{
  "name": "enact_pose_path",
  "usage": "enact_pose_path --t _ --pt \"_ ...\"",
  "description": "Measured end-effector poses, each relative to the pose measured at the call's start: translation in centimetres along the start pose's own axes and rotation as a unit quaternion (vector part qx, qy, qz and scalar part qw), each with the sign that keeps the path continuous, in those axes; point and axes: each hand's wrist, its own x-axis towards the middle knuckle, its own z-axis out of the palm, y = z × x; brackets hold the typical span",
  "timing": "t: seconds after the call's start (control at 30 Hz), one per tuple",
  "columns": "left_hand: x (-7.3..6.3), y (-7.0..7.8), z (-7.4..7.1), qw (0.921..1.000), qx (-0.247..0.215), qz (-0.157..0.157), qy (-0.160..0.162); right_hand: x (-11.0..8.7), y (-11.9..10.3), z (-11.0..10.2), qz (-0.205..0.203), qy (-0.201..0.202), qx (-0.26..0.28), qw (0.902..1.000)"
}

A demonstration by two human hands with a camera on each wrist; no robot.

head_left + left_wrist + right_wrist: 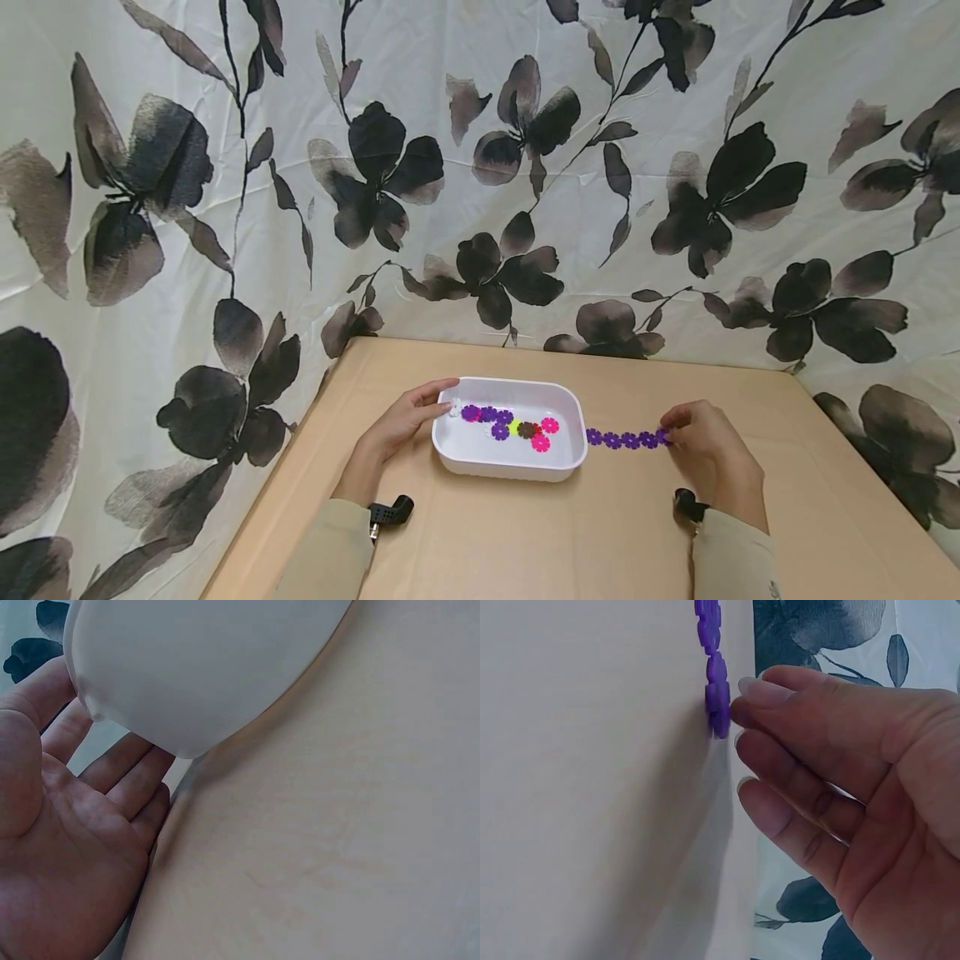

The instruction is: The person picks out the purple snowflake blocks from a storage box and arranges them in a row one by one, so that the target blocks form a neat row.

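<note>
Sleeves (pixel 326 554), beige, lie nearest the cam at the bottom of the head view. Purple chain (pixel 630 441) of flower pcs runs out to the R of the white tray (pixel 510 470); inner end is right by the rim (touching or not, can't tell), outer end is at the R hand (pixel 708 437), thumb & fingertips pinching the last pc. Main risk: the hold looks to be on the edge of 1 pc only, so a sharp tug or sideways twist could pop a joint or let the end slip. Also poss.: if the tray got shoved R, its wall could knock the inner end & bend the row. L hand (pixel 393 429) grips the tray's L end, thumb at the rim; hard pressure there could tip it & spill pcs on the bench (pixel 525 542).

Counts: 1 chain, approx. 5 pcs showing, maybe more under the fingertips. 1 tray; in it approx. 4 purple pcs (pixel 500 432), 2 pink pcs (pixel 541 443) + poss. 1 mostly covered, 1 yellow-green pc (pixel 513 427), 1 brown pc (pixel 527 430), 1 red pc (pixel 537 430) part hidden; white/clear pcs (pixel 455 408), no. unclear vs. white base. 2 hands, 2 sleeves, 2 black wrist cams (pixel 392 510), 1 bench, floral cloth (pixel 420 50) behind.
</note>
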Motion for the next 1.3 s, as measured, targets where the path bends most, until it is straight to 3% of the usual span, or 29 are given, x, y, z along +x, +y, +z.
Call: enact_pose_path --t 0.2,0.4,0.53,0.73,1.07,1.3 --pt "0.1 -0.1 -0.1 1.0000 0.003 0.000 0.002 0.5 -1.9 0.5 -0.076 0.043 -0.027 0.9958" --pt "0.0 -0.1 -0.1 1.0000 -0.007 -0.001 -0.003 1.8 -5.5 2.0 -0.149 0.125 -0.021 0.9808" --pt "0.0 -0.1 0.0 0.9999 -0.008 -0.001 -0.006 2.5 -7.7 3.5 -0.181 0.156 -0.002 0.9710" --pt "0.0 0.0 0.0 1.0000 -0.005 -0.002 -0.002 2.8 -10.0 5.4 -0.197 0.146 0.008 0.9694" --pt "-0.2 0.0 -0.5 1.0000 -0.005 0.001 -0.008 2.4 -13.6 8.8 -0.215 0.074 0.014 0.9736" --pt "-0.5 0.1 -0.8 0.9999 -0.004 -0.001 -0.015 1.6 -15.9 10.9 -0.227 0.081 -0.029 0.9701"
